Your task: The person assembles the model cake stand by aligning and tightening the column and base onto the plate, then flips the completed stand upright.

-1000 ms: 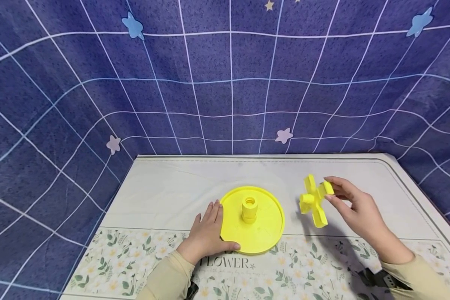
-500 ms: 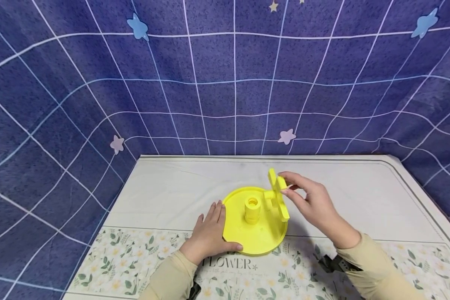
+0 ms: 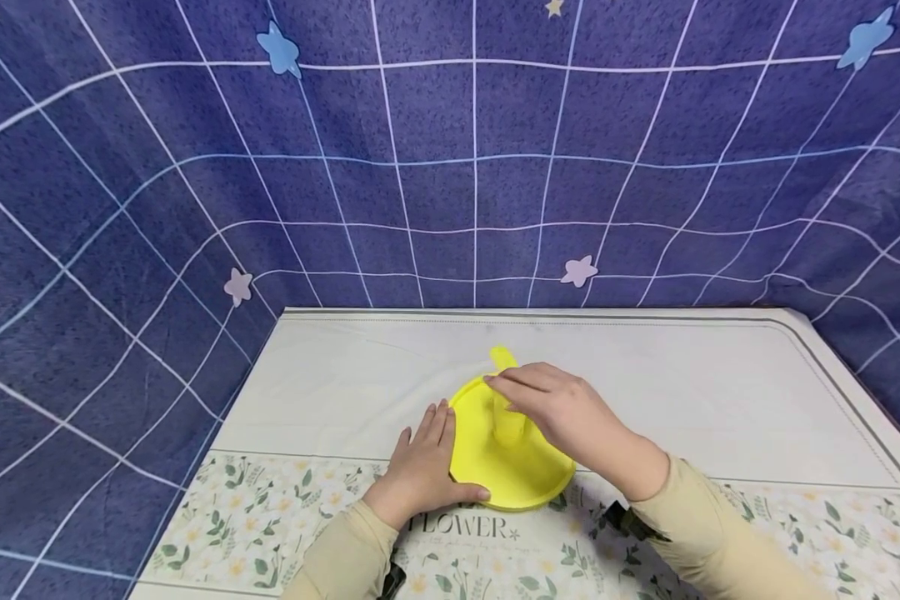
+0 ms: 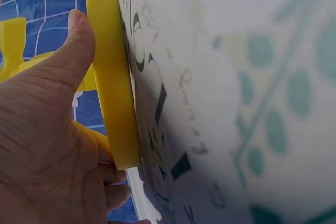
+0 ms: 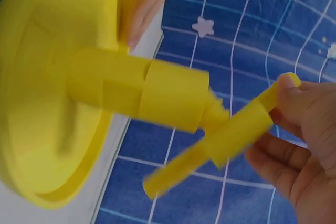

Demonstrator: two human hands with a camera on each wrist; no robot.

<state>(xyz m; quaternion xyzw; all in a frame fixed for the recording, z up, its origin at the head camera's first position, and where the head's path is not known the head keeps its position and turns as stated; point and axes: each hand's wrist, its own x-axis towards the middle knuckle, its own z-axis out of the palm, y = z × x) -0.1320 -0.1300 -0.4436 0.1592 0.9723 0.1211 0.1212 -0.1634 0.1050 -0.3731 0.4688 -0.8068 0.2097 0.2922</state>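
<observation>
A round yellow plastic base (image 3: 495, 483) with a raised rim lies on the table. From its centre rises a hollow post (image 5: 173, 95). My left hand (image 3: 423, 479) rests against the base's left rim, fingers straight, thumb along the near edge (image 4: 118, 124). My right hand (image 3: 555, 408) is over the post and pinches one arm of a yellow cross-shaped handle (image 5: 231, 140) between thumb and fingers. In the right wrist view, the handle's threaded stem (image 5: 215, 111) meets the post's end at a slant; how far it sits inside is hidden. In the head view the hand covers most of the handle.
The table (image 3: 390, 350) has a white cover with a printed flower band (image 3: 270, 508) along the front. A dark blue curtain (image 3: 435, 192) with a grid and stars stands behind and to the sides.
My right hand has carried the cross-shaped handle leftward from the right of the base to the top of the post. My left hand has stayed at the rim.
</observation>
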